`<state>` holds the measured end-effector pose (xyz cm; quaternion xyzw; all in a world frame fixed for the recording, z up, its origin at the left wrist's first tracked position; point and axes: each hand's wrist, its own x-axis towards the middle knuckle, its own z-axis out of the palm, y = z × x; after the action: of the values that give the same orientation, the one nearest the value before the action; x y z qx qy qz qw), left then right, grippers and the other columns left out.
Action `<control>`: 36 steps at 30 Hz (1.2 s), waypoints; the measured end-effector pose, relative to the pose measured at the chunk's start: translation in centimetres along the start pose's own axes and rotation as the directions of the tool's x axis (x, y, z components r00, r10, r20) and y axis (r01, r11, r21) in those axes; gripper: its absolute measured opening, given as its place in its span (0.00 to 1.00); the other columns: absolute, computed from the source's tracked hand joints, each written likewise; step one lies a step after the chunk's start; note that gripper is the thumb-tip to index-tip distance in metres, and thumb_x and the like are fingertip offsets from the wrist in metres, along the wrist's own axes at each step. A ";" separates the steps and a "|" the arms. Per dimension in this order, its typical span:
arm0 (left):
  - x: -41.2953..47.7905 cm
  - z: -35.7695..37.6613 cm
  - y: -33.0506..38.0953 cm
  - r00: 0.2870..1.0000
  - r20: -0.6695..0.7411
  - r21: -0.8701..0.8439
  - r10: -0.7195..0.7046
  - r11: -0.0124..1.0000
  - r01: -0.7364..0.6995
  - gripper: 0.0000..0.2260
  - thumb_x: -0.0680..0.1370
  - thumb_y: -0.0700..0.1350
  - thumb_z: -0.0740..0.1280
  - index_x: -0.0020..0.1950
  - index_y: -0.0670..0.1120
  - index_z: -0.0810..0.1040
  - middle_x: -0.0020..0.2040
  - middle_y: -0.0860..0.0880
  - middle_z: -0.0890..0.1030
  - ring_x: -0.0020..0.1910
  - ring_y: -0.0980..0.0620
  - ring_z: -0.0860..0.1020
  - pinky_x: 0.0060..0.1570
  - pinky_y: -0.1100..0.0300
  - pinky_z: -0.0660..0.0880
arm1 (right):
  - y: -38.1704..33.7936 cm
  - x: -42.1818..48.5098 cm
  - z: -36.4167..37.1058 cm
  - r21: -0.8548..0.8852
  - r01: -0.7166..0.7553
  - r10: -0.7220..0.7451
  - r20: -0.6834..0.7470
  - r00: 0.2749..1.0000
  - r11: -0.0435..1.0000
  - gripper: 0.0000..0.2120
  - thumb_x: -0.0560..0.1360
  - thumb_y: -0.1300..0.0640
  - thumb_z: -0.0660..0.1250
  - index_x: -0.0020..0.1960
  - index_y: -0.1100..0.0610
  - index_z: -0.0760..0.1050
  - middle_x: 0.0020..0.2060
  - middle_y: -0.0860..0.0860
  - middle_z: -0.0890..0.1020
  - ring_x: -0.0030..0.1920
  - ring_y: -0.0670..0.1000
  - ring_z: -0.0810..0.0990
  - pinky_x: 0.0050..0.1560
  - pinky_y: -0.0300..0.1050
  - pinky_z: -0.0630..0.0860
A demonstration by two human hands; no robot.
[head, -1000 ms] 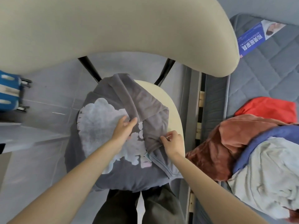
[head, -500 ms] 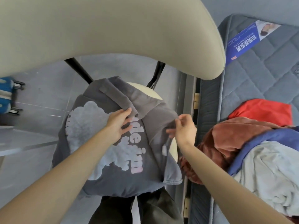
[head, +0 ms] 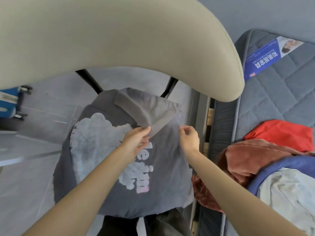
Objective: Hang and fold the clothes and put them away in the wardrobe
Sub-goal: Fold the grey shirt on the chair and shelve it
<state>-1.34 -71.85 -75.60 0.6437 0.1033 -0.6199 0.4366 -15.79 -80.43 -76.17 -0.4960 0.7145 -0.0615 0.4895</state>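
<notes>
Left hand (head: pixel 134 142): stretched forward over the grey T-shirt (head: pixel 158 188), pinching its folded-over sleeve (head: pixel 150 113).
Right hand (head: pixel 190 140): alongside, fingers loosely curled; whether it grips cloth is unclear.

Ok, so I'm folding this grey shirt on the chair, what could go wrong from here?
The grey T-shirt hangs off the chair on the left, so a tug could slide it to the floor.
The folded-in sleeve is held only by your left hand; letting go may undo it.
The rust garment droops off the mattress edge and might slip down.
</notes>
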 end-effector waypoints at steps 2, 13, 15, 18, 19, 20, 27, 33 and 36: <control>0.0 0.1 -1.4 0.999 -0.037 0.059 -0.016 0.998 0.018 0.04 0.78 0.44 0.68 0.43 0.47 0.76 0.44 0.49 0.79 0.44 0.55 0.79 0.45 0.64 0.74 | -0.7 -0.2 0.8 0.167 -0.157 0.125 0.185 0.975 0.973 0.11 0.81 0.50 0.60 0.50 0.55 0.77 0.49 0.52 0.81 0.45 0.50 0.78 0.46 0.45 0.76; 1.3 -2.0 -1.4 1.000 -0.025 -0.018 0.016 1.000 -0.016 0.10 0.78 0.52 0.68 0.46 0.46 0.76 0.43 0.51 0.79 0.42 0.56 0.78 0.43 0.63 0.75 | -1.6 2.1 3.7 0.139 -0.160 0.137 0.164 0.977 0.977 0.10 0.79 0.59 0.63 0.56 0.53 0.62 0.47 0.51 0.72 0.41 0.48 0.73 0.37 0.41 0.74; 2.1 -2.7 0.0 0.978 -0.201 -0.139 0.054 0.987 -0.083 0.08 0.78 0.49 0.68 0.51 0.46 0.77 0.45 0.52 0.80 0.47 0.56 0.78 0.57 0.57 0.75 | -1.2 2.0 3.0 0.190 -0.128 0.099 0.155 0.983 0.973 0.11 0.80 0.60 0.63 0.57 0.52 0.62 0.54 0.52 0.70 0.43 0.48 0.75 0.36 0.41 0.79; 3.4 -3.4 2.5 0.906 -0.401 -0.163 0.139 0.962 -0.220 0.28 0.75 0.48 0.72 0.72 0.43 0.66 0.59 0.50 0.78 0.56 0.52 0.77 0.60 0.54 0.75 | -0.8 1.9 2.0 0.156 -0.064 0.046 0.118 0.992 0.986 0.12 0.77 0.59 0.67 0.56 0.52 0.67 0.57 0.50 0.71 0.46 0.48 0.76 0.36 0.41 0.80; 3.7 -3.6 3.1 0.888 -0.428 -0.106 0.168 0.966 -0.234 0.32 0.74 0.48 0.72 0.74 0.44 0.63 0.62 0.50 0.75 0.60 0.50 0.75 0.62 0.54 0.74 | -0.5 2.1 1.7 0.131 -0.043 0.029 0.107 0.994 0.990 0.12 0.76 0.58 0.69 0.55 0.51 0.68 0.56 0.50 0.73 0.47 0.50 0.77 0.36 0.41 0.80; 4.2 -3.8 3.5 0.878 -0.436 -0.022 0.200 0.972 -0.232 0.30 0.75 0.47 0.72 0.74 0.44 0.65 0.61 0.50 0.75 0.62 0.50 0.74 0.63 0.54 0.73 | -0.1 2.2 1.4 0.095 -0.019 0.010 0.091 0.996 0.995 0.12 0.75 0.57 0.70 0.54 0.50 0.69 0.56 0.51 0.74 0.49 0.51 0.78 0.37 0.43 0.81; 3.7 -5.5 1.0 0.879 -0.342 0.507 0.332 0.853 -0.125 0.04 0.81 0.43 0.63 0.54 0.44 0.75 0.51 0.47 0.79 0.37 0.49 0.80 0.43 0.54 0.80 | 1.9 2.4 0.4 -0.112 0.019 -0.014 0.046 0.999 0.994 0.07 0.75 0.63 0.68 0.48 0.52 0.75 0.46 0.48 0.77 0.48 0.51 0.78 0.52 0.50 0.78; 4.5 -6.1 3.2 0.842 -0.355 0.572 0.406 0.807 -0.148 0.17 0.79 0.50 0.64 0.65 0.43 0.72 0.52 0.52 0.76 0.54 0.51 0.75 0.52 0.61 0.67 | 0.5 4.0 2.0 -0.181 0.012 -0.010 0.012 1.000 0.983 0.08 0.76 0.58 0.66 0.52 0.51 0.67 0.57 0.53 0.75 0.55 0.55 0.76 0.58 0.57 0.76; 6.7 -5.9 4.5 0.883 -0.297 0.573 0.363 0.808 -0.139 0.21 0.76 0.54 0.68 0.63 0.42 0.74 0.49 0.54 0.78 0.54 0.51 0.77 0.51 0.60 0.69 | -0.7 5.5 2.4 -0.070 0.018 -0.015 0.040 0.999 0.997 0.12 0.77 0.58 0.66 0.58 0.51 0.67 0.61 0.51 0.73 0.48 0.51 0.77 0.43 0.44 0.77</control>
<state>7.29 -73.22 -80.44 0.8583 -0.0765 -0.4172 0.2889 -13.70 -84.03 -80.47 -0.5200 0.7024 -0.0307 0.4851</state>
